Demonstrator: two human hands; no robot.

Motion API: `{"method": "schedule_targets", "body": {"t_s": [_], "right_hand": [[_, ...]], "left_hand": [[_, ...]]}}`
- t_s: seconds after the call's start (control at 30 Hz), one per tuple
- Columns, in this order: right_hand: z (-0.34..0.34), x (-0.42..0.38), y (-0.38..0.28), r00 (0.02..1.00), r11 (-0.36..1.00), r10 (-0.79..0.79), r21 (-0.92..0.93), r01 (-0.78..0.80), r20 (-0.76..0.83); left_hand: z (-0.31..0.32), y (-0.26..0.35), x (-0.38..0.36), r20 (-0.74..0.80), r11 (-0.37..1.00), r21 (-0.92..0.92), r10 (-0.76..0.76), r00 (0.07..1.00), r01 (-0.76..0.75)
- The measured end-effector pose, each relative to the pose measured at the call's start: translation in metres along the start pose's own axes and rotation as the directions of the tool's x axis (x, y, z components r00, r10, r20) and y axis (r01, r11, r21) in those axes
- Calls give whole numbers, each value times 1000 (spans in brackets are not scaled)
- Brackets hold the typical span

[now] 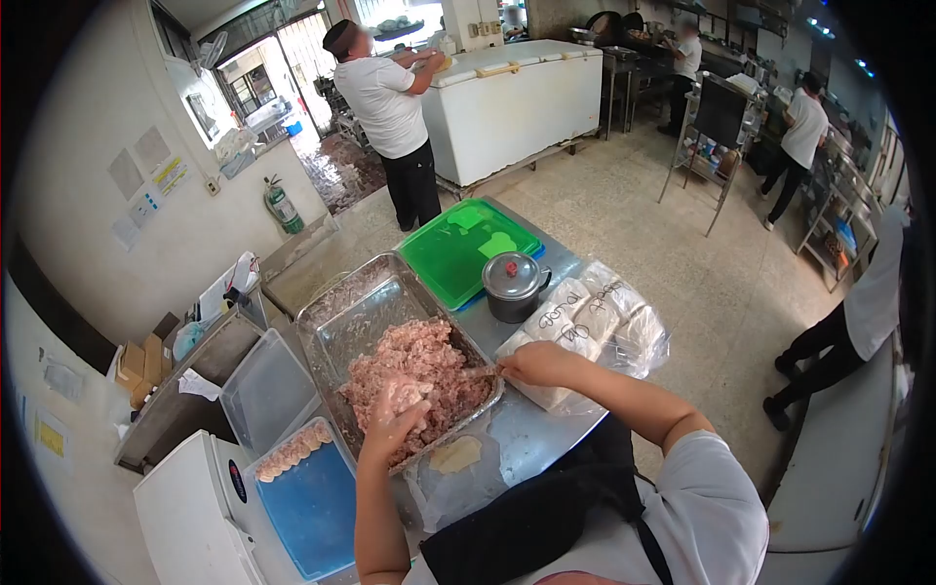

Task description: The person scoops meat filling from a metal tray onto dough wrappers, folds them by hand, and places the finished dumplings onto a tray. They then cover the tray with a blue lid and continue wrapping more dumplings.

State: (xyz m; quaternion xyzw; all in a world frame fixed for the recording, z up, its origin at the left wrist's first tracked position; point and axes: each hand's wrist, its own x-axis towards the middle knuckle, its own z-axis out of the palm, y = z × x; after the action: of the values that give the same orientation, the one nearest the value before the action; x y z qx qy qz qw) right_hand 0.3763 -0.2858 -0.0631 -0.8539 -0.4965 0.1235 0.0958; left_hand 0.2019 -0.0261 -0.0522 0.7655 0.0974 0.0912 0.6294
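Bright daylight from the far doorway (pixel 283 58), soft shadows, strong fisheye curving with black vignetted corners, slight blur.

1. A rectangular metal tray (pixel 343 322) sits at the centre of the round steel table (pixel 531 439), holding a mound of minced meat (pixel 419 375) in its near half.
2. Behind the tray lies a flat green plastic lid (pixel 458 255); a small lidded metal pot (pixel 514 286) stands just right of the tray.
3. Clear plastic bags of wrappers (pixel 595 322) lie right of the pot.
4. A blue plastic container (pixel 312 507) with a row of shaped pieces (pixel 292 450) sits left of the tray.
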Motion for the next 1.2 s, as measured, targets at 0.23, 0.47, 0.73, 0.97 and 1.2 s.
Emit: {"method": "schedule_targets", "body": {"t_s": [0.23, 0.47, 0.73, 0.97, 1.2], "right_hand": [[-35, -22, -45, 946, 733, -184, 604, 312, -265], [-49, -18, -54, 810, 913, -400, -112, 391, -429], [-79, -15, -46, 917, 938, -258, 150, 313, -303], [-54, -7, -69, 894, 826, -398, 344, 446, -203], [-56, -8, -78, 861, 913, -393, -26, 408, -323]], "left_hand": [[-7, 22, -7, 33, 835, 513, 214, 976, -201], [-9, -5, -5, -105, 988, 154, 6, 994, 10], [-2, 51, -25, -206, 983, 139, 148, 967, -121], [-26, 34, -31, 3, 905, 409, 126, 992, -116], [-30, 10, -26, -127, 987, 161, 26, 992, -5]]}}
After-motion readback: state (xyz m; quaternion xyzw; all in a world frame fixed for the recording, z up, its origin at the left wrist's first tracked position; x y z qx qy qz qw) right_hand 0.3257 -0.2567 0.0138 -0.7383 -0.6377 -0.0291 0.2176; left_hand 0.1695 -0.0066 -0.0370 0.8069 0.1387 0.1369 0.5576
